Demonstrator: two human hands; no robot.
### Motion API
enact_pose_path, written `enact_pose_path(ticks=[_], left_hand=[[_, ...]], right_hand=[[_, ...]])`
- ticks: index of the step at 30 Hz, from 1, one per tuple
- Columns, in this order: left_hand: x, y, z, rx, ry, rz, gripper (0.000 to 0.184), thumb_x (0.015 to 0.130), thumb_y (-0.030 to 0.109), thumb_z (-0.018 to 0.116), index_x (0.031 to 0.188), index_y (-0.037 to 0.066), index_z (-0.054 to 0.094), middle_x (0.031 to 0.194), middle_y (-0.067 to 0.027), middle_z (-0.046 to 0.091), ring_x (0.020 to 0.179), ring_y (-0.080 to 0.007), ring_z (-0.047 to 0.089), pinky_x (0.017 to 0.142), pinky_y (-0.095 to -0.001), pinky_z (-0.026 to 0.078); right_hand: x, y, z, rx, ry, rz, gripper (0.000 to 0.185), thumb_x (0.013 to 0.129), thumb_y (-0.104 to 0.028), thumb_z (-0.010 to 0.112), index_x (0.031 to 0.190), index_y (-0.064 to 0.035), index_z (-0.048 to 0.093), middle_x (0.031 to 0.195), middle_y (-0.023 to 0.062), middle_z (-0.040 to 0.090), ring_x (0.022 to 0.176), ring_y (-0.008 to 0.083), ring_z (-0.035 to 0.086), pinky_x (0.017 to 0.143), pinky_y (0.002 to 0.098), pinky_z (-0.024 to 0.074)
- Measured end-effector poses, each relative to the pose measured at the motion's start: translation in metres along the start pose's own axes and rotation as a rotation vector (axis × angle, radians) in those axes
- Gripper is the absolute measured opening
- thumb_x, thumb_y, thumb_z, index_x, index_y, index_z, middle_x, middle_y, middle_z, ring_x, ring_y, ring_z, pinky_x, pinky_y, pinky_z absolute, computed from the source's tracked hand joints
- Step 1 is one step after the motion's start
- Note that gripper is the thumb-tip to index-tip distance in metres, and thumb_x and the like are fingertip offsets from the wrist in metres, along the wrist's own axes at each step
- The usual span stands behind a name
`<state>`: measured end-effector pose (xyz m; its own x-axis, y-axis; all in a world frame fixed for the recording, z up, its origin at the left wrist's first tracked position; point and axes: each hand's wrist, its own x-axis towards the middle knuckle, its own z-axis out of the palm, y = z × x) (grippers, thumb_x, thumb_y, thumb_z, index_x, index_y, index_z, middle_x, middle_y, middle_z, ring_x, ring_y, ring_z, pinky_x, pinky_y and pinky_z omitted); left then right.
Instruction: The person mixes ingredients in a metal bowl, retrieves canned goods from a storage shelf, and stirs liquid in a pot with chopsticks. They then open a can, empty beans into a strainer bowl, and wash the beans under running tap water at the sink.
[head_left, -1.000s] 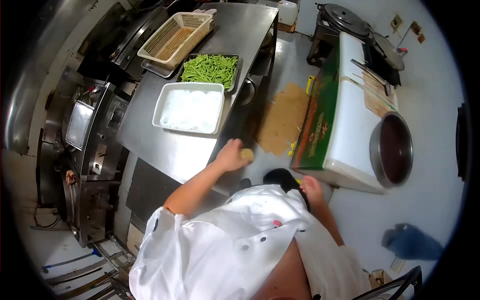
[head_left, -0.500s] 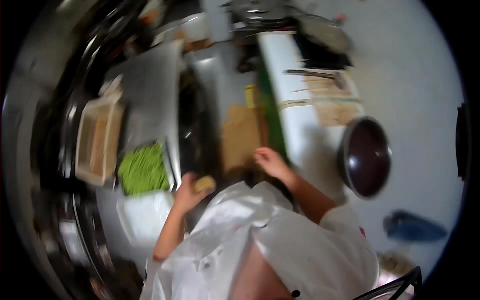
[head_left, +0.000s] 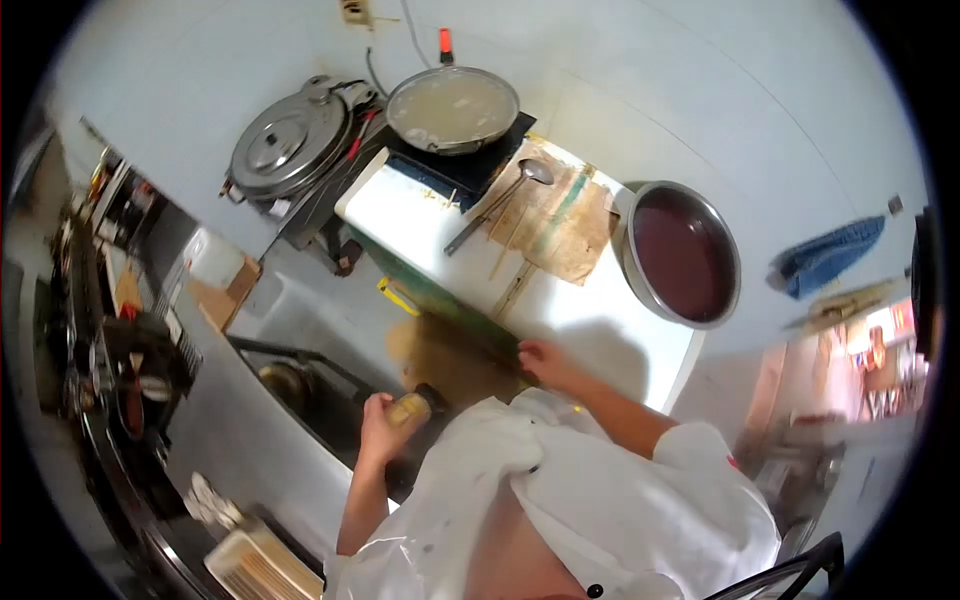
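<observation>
My left hand (head_left: 380,428) is wrapped round a small yellowish object (head_left: 408,409), low in front of my body near the edge of the steel table (head_left: 255,425). Past its far end shows something dark. My right hand (head_left: 540,361) hangs beside the front edge of the white-topped chest (head_left: 620,350), its fingers curled; whether anything is in them is too small to tell. On that chest stand a steel bowl of dark red liquid (head_left: 683,255), a ladle (head_left: 537,172) on stained cardboard (head_left: 575,225), and a pan (head_left: 452,108) on a black cooker.
A lidded steel pot (head_left: 290,142) stands at the back left. Brown cardboard (head_left: 435,350) lies on the floor between table and chest. A cream basket (head_left: 262,568) is at the lower left. A blue cloth (head_left: 832,256) hangs on the right wall.
My view has swung right, towards the chest, and the green beans and white tub have left it. The yellowish object has stayed in my left hand.
</observation>
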<state>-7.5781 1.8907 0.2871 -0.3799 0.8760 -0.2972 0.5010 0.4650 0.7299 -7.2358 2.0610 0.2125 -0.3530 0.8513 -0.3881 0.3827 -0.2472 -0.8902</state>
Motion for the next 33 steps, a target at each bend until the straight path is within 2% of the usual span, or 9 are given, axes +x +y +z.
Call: enact_pose_path(ticks=[7, 9, 13, 18, 21, 25, 28, 31, 33], left_hand=[[0.130, 0.003, -0.048, 0.146, -0.246, 0.251, 0.071, 0.072, 0.033, 0.090, 0.123, 0.003, 0.051, 0.121, -0.0188, 0.057, 0.113, -0.0353, 0.059, 0.096, -0.0423, 0.050], [0.154, 0.003, -0.050, 0.158, -0.279, 0.305, 0.071, 0.072, 0.032, 0.090, 0.124, 0.002, 0.051, 0.122, -0.0191, 0.057, 0.113, -0.0351, 0.059, 0.096, -0.0423, 0.050], [0.182, 0.010, -0.053, 0.180, -0.325, 0.337, 0.071, 0.072, 0.032, 0.090, 0.124, 0.002, 0.052, 0.122, -0.0199, 0.058, 0.112, -0.0351, 0.059, 0.096, -0.0418, 0.050], [0.211, 0.023, -0.069, 0.189, -0.352, 0.225, 0.069, 0.072, 0.028, 0.090, 0.123, 0.001, 0.053, 0.121, -0.0199, 0.057, 0.110, -0.0333, 0.060, 0.096, -0.0408, 0.050], [0.230, 0.027, -0.082, 0.187, -0.322, 0.204, 0.069, 0.071, 0.025, 0.090, 0.124, 0.000, 0.052, 0.120, -0.0195, 0.057, 0.109, -0.0323, 0.060, 0.095, -0.0409, 0.050], [0.263, 0.041, -0.096, 0.150, -0.303, 0.198, 0.068, 0.072, 0.022, 0.090, 0.125, 0.000, 0.051, 0.120, -0.0194, 0.057, 0.108, -0.0319, 0.060, 0.094, -0.0410, 0.051], [0.304, 0.045, -0.103, 0.125, -0.339, 0.268, 0.068, 0.073, 0.021, 0.089, 0.125, 0.001, 0.051, 0.120, -0.0194, 0.057, 0.108, -0.0323, 0.060, 0.093, -0.0413, 0.052], [0.355, 0.064, -0.115, 0.193, -0.346, 0.447, 0.068, 0.072, 0.021, 0.089, 0.125, 0.002, 0.051, 0.121, -0.0198, 0.056, 0.108, -0.0349, 0.060, 0.092, -0.0428, 0.052], [0.389, 0.088, -0.123, 0.281, -0.305, 0.572, 0.067, 0.072, 0.021, 0.088, 0.125, 0.003, 0.051, 0.121, -0.0206, 0.056, 0.109, -0.0374, 0.060, 0.091, -0.0455, 0.053]], right_hand=[[0.003, -0.025, 0.004, -0.025, 0.352, -0.102, 0.020, 0.099, -0.015, 0.065, 0.116, -0.0042, 0.066, 0.093, 0.0042, 0.069, 0.082, 0.0117, 0.063, 0.076, 0.0304, 0.0534], [0.007, -0.054, 0.006, -0.123, 0.404, -0.093, 0.019, 0.098, -0.013, 0.061, 0.115, -0.0058, 0.066, 0.091, 0.0092, 0.069, 0.082, 0.0197, 0.066, 0.076, 0.0360, 0.0544], [0.065, -0.078, -0.008, -0.682, 0.450, -0.382, 0.025, 0.093, -0.016, 0.058, 0.116, -0.0079, 0.065, 0.087, 0.0162, 0.067, 0.089, 0.0394, 0.065, 0.075, 0.0502, 0.0528], [0.156, -0.105, -0.035, -1.272, 0.124, -0.500, 0.033, 0.087, -0.014, 0.066, 0.120, -0.0146, 0.067, 0.110, 0.0102, 0.068, 0.101, 0.0343, 0.068, 0.078, 0.0461, 0.0549], [0.210, -0.103, -0.042, -1.528, -0.138, -0.458, 0.027, 0.084, -0.014, 0.067, 0.110, -0.0161, 0.069, 0.107, 0.0063, 0.065, 0.099, 0.0295, 0.068, 0.082, 0.0439, 0.0548], [0.240, -0.112, -0.053, -1.604, -0.378, -0.570, 0.021, 0.085, -0.019, 0.065, 0.104, -0.0131, 0.068, 0.100, 0.0070, 0.067, 0.094, 0.0296, 0.070, 0.078, 0.0458, 0.0556], [0.232, -0.124, -0.057, -1.404, -0.225, -0.697, 0.018, 0.084, -0.019, 0.065, 0.099, -0.0104, 0.065, 0.093, 0.0091, 0.067, 0.086, 0.0308, 0.070, 0.073, 0.0459, 0.0555], [0.197, -0.183, -0.061, -1.184, -0.027, -0.587, 0.017, 0.081, -0.017, 0.065, 0.094, -0.0078, 0.061, 0.087, 0.0113, 0.068, 0.080, 0.0333, 0.069, 0.073, 0.0467, 0.0549], [0.175, -0.222, -0.062, -0.991, 0.327, -0.736, 0.022, 0.075, -0.012, 0.066, 0.094, -0.0062, 0.057, 0.081, 0.0125, 0.065, 0.069, 0.0334, 0.065, 0.065, 0.0441, 0.0541]])
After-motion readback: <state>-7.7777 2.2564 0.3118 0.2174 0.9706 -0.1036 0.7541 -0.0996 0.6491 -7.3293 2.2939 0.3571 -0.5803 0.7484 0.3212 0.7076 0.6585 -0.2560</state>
